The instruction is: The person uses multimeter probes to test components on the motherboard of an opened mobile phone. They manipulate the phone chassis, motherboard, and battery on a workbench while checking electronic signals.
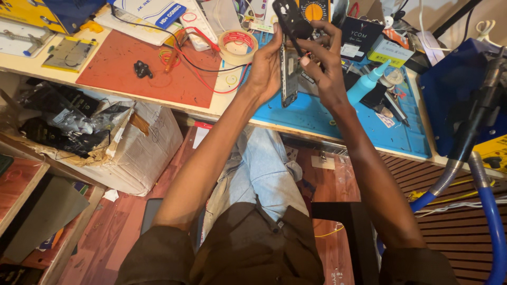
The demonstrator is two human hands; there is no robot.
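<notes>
Our left hand [265, 66] grips the opened phone [288, 74] upright above the blue mat [338, 119]; right hand [322, 58] fingers pinch a black part [289, 18] at its top. We keep it steady, easing gently.

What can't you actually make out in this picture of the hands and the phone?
- Opened phone, head view: seen edge-on, so its inner parts are unreadable; the left hand covers one side.
- Dark part at the top: partly hidden by the right hand; its kind is unclear.
- Cardboard box: crumpled bags hide its contents.
</notes>
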